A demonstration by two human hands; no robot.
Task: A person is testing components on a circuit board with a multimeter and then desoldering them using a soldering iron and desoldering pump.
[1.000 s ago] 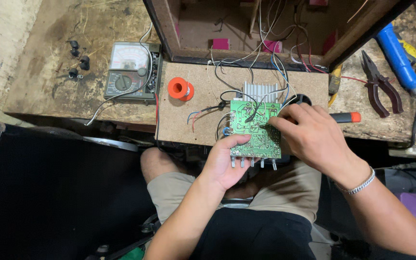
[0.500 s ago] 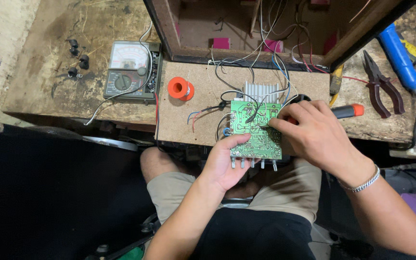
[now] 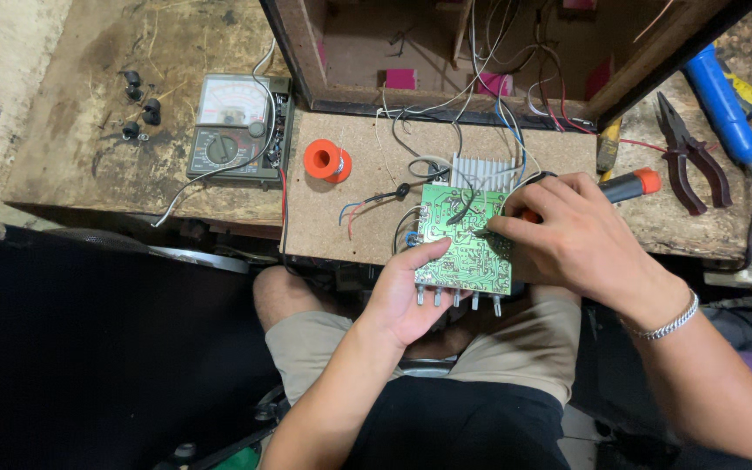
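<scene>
On the worn wooden bench (image 3: pixel 115 165), an open wooden cabinet (image 3: pixel 446 52) trails loose wires onto a chipboard panel (image 3: pixel 341 226). At the panel's near edge lies the green circuit board (image 3: pixel 467 239), solder side up. Left hand (image 3: pixel 406 292) grips the board's lower-left corner, thumb on top. Right hand (image 3: pixel 567 235) is closed around an orange-handled tool (image 3: pixel 633 184), tip down on the board's upper right. Judgement: keep the board pinned flat and the tip steady on one joint, clear of the wires. Analog multimeter (image 3: pixel 232 130), orange spool (image 3: pixel 326 161) and pliers (image 3: pixel 689 157) sit apart.
</scene>
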